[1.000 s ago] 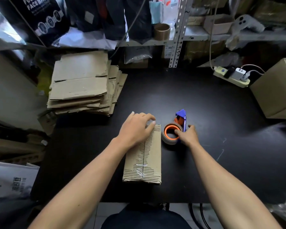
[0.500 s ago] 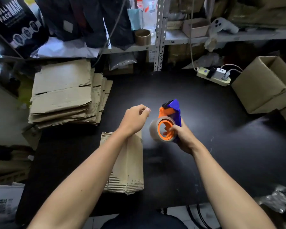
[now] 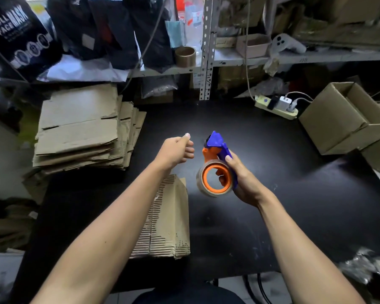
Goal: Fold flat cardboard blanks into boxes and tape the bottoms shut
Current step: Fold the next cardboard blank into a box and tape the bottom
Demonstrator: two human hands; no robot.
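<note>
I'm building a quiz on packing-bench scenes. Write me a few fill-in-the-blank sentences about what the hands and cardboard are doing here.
1. The tape dispenser is held in the ____ hand.
2. The tape roll's inner hub is coloured ____.
3. The stack of flat blanks lies on the table's ____ side.
4. The left hand hovers above the table, holding ____.

Missing words: right; orange; left; nothing

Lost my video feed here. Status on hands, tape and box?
Right hand gripping tape dispenser, raised off table. Left hand loosely curled beside it, holding nothing visible. Folded box lies flat below, untouched. Nothing in the way.
</note>
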